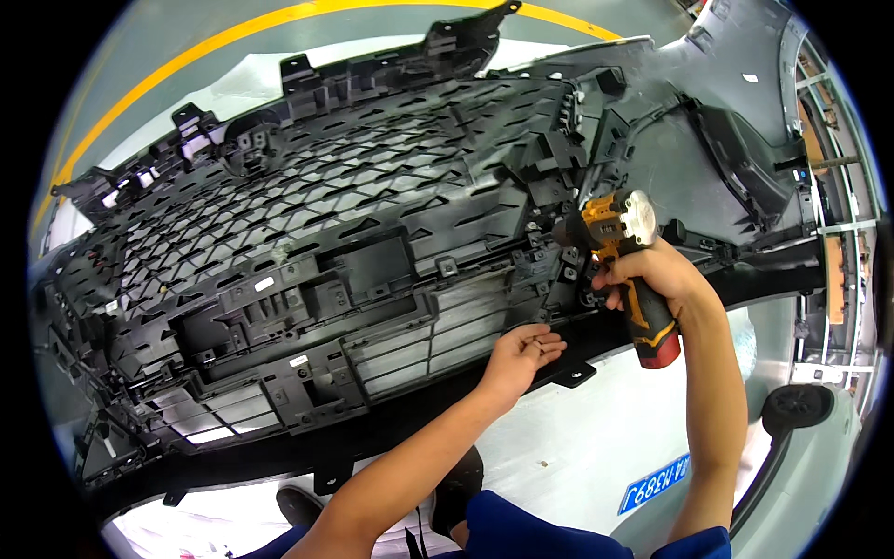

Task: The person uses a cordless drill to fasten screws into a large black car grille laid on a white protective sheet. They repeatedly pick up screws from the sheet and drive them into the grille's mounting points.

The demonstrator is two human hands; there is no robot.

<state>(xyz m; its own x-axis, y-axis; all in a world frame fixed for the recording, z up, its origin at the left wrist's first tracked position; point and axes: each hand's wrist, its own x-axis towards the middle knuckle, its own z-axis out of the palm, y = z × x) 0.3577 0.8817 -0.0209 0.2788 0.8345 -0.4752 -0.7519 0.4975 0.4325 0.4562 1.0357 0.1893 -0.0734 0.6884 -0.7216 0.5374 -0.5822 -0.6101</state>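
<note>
My right hand (672, 275) is wrapped round the handle of a yellow and black cordless drill (622, 222) with a red base. The drill's nose points left, over the right end of a black mesh grille (345, 168). The grille is part of a large car bumper assembly lying with its clips and brackets facing me. My left hand (523, 361) hovers near the bumper's lower black edge (391, 410), left of the drill. Its fingers are curled together, perhaps round something small that I cannot make out.
A white sheet (568, 438) lies beneath the bumper. At the lower right is a blue plate (655, 484) near a grey painted car part (810, 466). Metal racking (847, 226) stands along the right side. A yellow line (233, 35) curves across the floor beyond the bumper.
</note>
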